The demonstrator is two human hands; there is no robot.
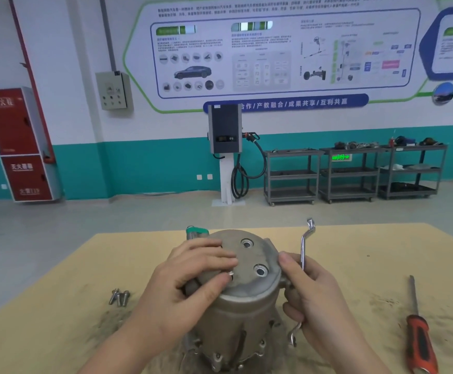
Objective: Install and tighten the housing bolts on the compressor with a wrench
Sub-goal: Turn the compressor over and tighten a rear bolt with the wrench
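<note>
Fingers [220, 259] of the left hand [190, 282] are lying spread and nearly straight across the top face of the compressor [236, 300], thumb pressing near a small bolt [230, 273] standing in the cover. Right hand [314, 295] is sitting against the housing's right edge, its fingers curling round the shank of an offset wrench [303, 252]; one wrench end is rising above the hand, the other is hanging below it beside the housing wall. Compressor is standing upright at the near middle of the tabletop [354, 244], its base partly cut off by the frame's lower edge. Three loose bolts [119, 296] are lying in a cluster left of it, well apart. A red-handled screwdriver [419, 333] is lying far right, near the tabletop's right side. Bare surface is showing between compressor and screwdriver, and behind the compressor up to the far edge.
</note>
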